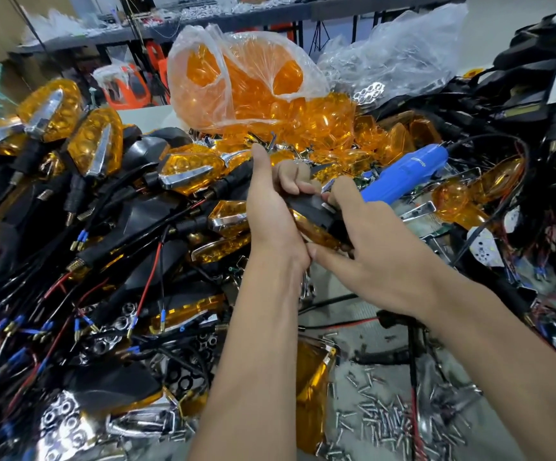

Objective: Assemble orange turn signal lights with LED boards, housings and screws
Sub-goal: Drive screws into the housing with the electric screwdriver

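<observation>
- Head view: a clear, crinkled plastic bag [236, 74] lies open at the back of the surface [363, 331], stuffed with glossy orange lenses [203, 68]; more of them spill from its mouth into a loose heap.
- A second clear bag [403, 54] to the right holds silvery parts, too blurred to name.
- The left hand [270, 207] grips a turn signal light [316, 221] from the side, thumb straight up, fingers curled over its top edge.
- The right hand [369, 234] pinches the same light from the other side, fingertips on the black housing, thumb under the orange lens.
- That light sits mid-frame, held above the pile: matte black angular housing on top, translucent faceted amber lens below. Much of it is covered by both hands.
- A blue plastic electric screwdriver [403, 174] lies just behind the right hand; its tip is hidden.
- Finished lights [93, 144] with chrome trim, black stalks and red and black wires are piled on the left.
- Small silver screws [386, 420] are scattered at lower right.
- Black housings [552, 78] stack up on the right, cut off by the frame edge.
</observation>
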